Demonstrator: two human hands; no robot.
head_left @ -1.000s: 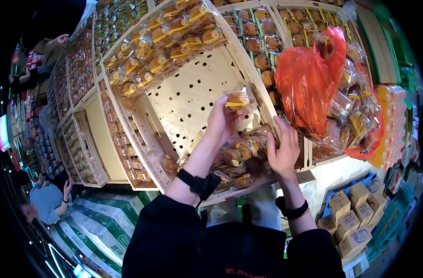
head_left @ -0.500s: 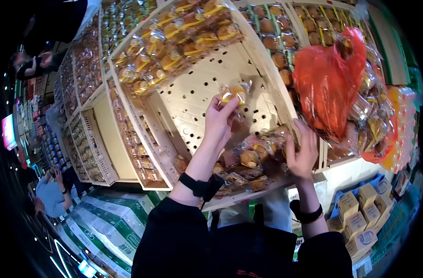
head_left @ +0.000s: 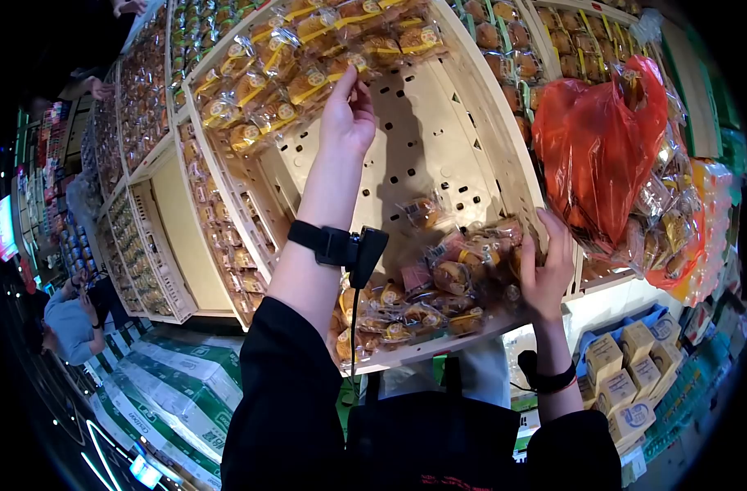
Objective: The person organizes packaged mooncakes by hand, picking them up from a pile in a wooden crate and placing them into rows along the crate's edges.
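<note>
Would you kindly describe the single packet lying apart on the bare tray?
Find the pale perforated tray below the red bag. One clear-wrapped cake packet lies alone on its bare middle, just above the heap; it touches neither hand.

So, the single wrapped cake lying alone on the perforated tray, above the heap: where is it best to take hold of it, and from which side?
Probably by the crimped end of the wrapped cake, coming from above and the near side. The packet lies flat and apart on the perforated tray, its film end sticking out, so the cake is not squeezed. The right hand is nearest, at the heap of packets.
</note>
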